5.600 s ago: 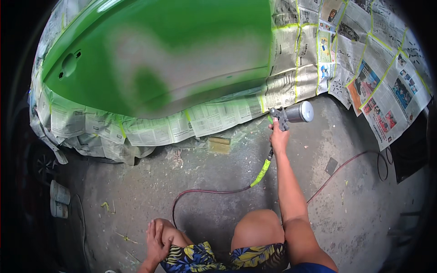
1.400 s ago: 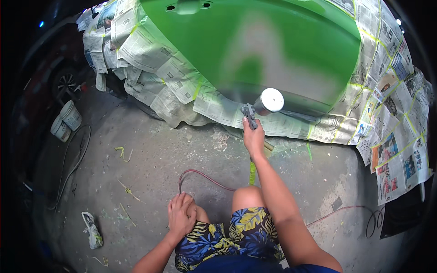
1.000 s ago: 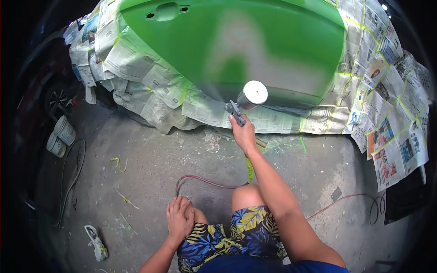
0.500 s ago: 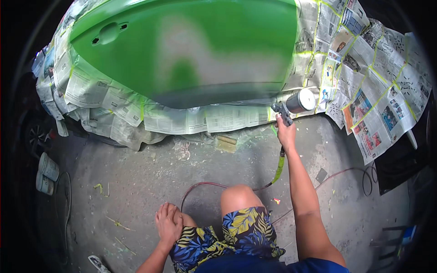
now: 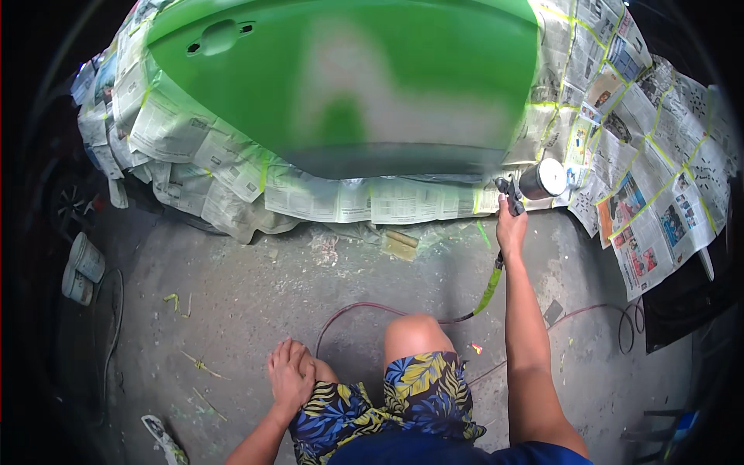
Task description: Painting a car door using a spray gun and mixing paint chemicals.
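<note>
My right hand [image 5: 511,230] is wrapped round the grip of a paint spray gun [image 5: 509,190], held out near the lower right corner of a car door [image 5: 434,58]. A dark cup with a white lid [image 5: 552,177] sits on the gun. From the grip hangs an air hose [image 5: 488,293] wrapped in yellow-green tape. Green paint covers much of the door, with a pale greyish patch in its middle and a grey strip along the bottom. My left hand [image 5: 291,373] rests on my left knee, fingers stretched out and holding nothing.
Taped newspaper [image 5: 651,167] masks the car around the door. The reddish hose [image 5: 353,308] curves over the concrete floor [image 5: 256,302] past my knees. White buckets [image 5: 87,260] stand at the left. A small cardboard-coloured block [image 5: 401,244] lies below the door.
The view has shifted, so the door and newspaper appear farther right. My right hand still holds the spray gun by the door's lower right; the left stays on the knee.
</note>
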{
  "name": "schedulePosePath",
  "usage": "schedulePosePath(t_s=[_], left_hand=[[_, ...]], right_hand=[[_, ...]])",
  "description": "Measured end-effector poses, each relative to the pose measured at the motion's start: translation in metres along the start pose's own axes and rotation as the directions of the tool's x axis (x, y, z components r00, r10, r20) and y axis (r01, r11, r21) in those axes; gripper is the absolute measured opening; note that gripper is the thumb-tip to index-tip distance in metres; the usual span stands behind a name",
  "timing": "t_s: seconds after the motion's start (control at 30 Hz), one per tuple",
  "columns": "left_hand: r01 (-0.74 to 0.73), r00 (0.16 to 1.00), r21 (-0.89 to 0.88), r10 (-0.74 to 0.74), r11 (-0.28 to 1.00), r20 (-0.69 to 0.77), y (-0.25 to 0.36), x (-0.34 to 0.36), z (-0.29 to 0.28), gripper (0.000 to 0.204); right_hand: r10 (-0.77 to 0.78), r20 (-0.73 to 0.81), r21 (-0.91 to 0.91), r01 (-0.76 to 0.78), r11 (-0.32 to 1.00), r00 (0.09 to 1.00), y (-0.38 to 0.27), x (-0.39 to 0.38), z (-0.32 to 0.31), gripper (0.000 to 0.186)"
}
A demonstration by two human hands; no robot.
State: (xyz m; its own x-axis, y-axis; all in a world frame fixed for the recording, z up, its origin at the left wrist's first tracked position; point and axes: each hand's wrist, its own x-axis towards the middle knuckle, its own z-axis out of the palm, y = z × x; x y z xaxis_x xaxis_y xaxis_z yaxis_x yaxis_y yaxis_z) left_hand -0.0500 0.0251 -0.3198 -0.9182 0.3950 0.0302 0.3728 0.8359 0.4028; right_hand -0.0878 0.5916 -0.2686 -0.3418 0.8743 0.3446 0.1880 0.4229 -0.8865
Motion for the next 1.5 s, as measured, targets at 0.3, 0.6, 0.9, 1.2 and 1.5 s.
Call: schedulePosePath(t_s=[0.3,0.6,0.9,1.2,1.5], left_hand=[[0.009,0.998,-0.037,-0.011,0.999,-0.068,-0.006,-0.013,-0.004,0.046],[0.038,0.991,-0.065,-0.046,0.997,-0.129,-0.010,-0.035,-0.014,0.044],[-0.010,0.994,-0.063,0.003,0.998,-0.111,-0.008,-0.025,-0.007,0.044],[-0.005,1.000,-0.013,0.005,1.000,-0.018,0.004,-0.005,-0.001,0.045],[-0.019,0.999,0.023,0.018,1.000,0.039,0.013,0.011,0.009,0.047]], right_hand=[[-0.029,0.350,0.187,-0.039,0.982,0.936,-0.144,-0.117,0.101,0.035],[-0.227,0.531,0.181,0.152,0.972,0.816,-0.217,-0.196,0.206,0.039],[-0.270,0.566,0.226,0.168,0.960,0.779,-0.222,-0.172,0.191,0.043],[-0.046,0.389,0.234,-0.050,0.971,0.920,-0.132,-0.072,0.074,0.039],[0.144,0.106,0.054,-0.150,0.987,0.984,-0.030,0.038,-0.032,0.044]])
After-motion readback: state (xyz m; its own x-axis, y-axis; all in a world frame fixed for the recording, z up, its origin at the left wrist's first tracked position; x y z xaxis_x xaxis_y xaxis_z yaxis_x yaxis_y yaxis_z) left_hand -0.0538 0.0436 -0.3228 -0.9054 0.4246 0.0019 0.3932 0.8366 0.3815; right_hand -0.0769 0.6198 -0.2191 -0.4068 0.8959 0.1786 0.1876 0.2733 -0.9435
